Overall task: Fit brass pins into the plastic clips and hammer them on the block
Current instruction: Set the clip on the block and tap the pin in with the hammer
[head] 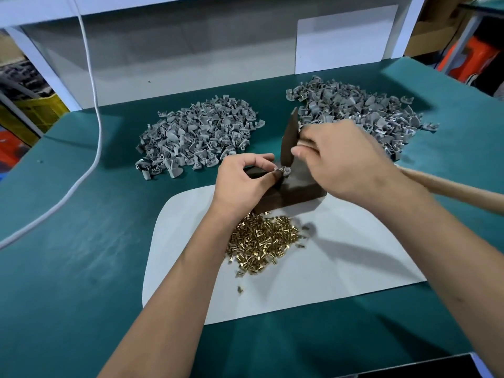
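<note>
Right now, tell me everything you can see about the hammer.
The hammer has a dark, worn-looking metal head and a pale wooden handle running off to the right edge of the view. The right hand grips the handle close to the head. The head points steeply down, its lower end at the plastic clip that the left hand pinches on the dark block. Whether head and clip touch is unclear.

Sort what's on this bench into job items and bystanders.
Job: dark rectangular block; wooden-handled hammer; grey plastic clip on block; brass pin heap; two grey clip piles.
Bystanders: white cable; yellow crate.
</note>
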Demonstrator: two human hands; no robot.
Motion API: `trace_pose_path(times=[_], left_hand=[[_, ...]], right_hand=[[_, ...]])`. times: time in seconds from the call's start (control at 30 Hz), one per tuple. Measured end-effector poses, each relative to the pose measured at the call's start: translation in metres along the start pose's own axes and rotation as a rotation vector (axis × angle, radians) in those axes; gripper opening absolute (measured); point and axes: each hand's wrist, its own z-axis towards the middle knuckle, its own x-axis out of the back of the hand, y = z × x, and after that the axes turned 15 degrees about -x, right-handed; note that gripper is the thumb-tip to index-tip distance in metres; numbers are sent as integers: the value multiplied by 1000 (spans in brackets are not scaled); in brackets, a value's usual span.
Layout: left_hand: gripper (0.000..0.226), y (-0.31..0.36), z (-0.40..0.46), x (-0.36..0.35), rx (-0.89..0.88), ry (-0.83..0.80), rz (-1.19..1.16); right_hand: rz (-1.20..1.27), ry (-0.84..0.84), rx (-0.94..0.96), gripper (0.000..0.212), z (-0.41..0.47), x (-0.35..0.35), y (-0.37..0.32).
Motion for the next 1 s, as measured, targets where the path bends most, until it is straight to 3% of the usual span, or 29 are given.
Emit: trace_pose_path(times=[0.13, 0.27, 0.4, 0.57, 0.8, 0.9, 1.0], left_hand=[[5, -2, 0, -1, 21, 19, -50], [8, -2, 0, -1, 52, 40, -101], [10, -1, 1, -1, 72, 35, -123], [12, -1, 0, 0, 66, 42, -151], [7, -3, 2, 0, -12, 78, -99], [5, -2, 1, -1, -35, 88, -97], [7, -2, 1, -2, -67, 104, -101]], right_hand=[[196, 63, -136, 20, 9, 1, 19], [44, -126, -234, 23, 13, 10, 49], [-31, -245, -203, 22, 8, 19, 60], [-98, -312, -184, 27, 7, 16, 63], [-223, -388, -176, 17, 3, 15, 70], [-113, -261, -130, 17, 9, 22, 61], [156, -124, -81, 14, 11, 12, 33]])
